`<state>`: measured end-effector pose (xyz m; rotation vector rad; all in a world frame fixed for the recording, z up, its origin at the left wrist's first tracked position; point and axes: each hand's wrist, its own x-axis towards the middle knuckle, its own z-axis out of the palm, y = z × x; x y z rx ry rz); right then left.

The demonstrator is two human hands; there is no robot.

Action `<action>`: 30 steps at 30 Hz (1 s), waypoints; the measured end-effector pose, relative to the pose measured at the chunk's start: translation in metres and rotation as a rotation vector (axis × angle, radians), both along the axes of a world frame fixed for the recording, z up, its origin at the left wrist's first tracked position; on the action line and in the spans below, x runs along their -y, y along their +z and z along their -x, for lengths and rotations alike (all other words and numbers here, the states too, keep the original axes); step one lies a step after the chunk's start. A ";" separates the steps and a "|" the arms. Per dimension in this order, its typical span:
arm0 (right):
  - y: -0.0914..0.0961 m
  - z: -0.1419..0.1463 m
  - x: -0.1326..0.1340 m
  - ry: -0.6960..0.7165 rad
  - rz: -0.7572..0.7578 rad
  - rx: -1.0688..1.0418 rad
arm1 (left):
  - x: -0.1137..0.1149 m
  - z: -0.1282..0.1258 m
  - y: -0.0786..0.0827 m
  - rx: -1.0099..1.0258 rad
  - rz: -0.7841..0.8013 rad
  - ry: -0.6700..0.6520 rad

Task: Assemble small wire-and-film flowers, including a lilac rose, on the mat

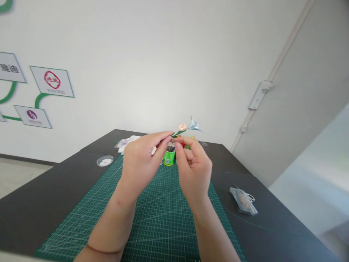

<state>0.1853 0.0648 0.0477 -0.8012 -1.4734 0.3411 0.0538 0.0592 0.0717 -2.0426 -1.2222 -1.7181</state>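
Observation:
My left hand (143, 156) is closed in a pinch on the green stem (178, 133) of a small artificial flower spray. The spray points up and right, with a pale pink bloom (182, 127) and a light blue, pointed-petal bloom (194, 124). Just right of it, my right hand (194, 165) has thumb and forefinger pinched close to the stem. What sits between those fingertips is too small to make out. Behind and below the fingertips stands a green can (169, 159) with thin dark tools in it, partly covered by both hands.
A green gridded cutting mat (163, 214) lies on the black table (65, 196). On the left are a clear dish (105, 161) with white pieces and a crumpled white cloth (128, 143). At right lies a clear plastic case (243, 201) beside white-handled scissors (249, 197).

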 end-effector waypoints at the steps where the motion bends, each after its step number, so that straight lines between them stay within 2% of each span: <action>1: 0.000 0.000 -0.001 -0.009 -0.019 0.024 | 0.000 0.000 0.000 0.000 0.010 0.010; 6: 0.002 -0.007 -0.003 -0.034 -0.026 0.120 | -0.004 0.002 0.000 -0.005 0.022 0.044; 13: 0.013 -0.021 0.005 0.073 0.054 0.180 | -0.012 0.001 -0.003 -0.083 0.030 0.061; 21: 0.016 -0.030 0.012 0.162 0.069 0.170 | -0.013 0.002 0.001 -0.259 0.162 0.035; 30: 0.023 -0.044 0.026 0.168 0.069 0.132 | -0.011 0.002 0.003 -0.470 0.416 -0.219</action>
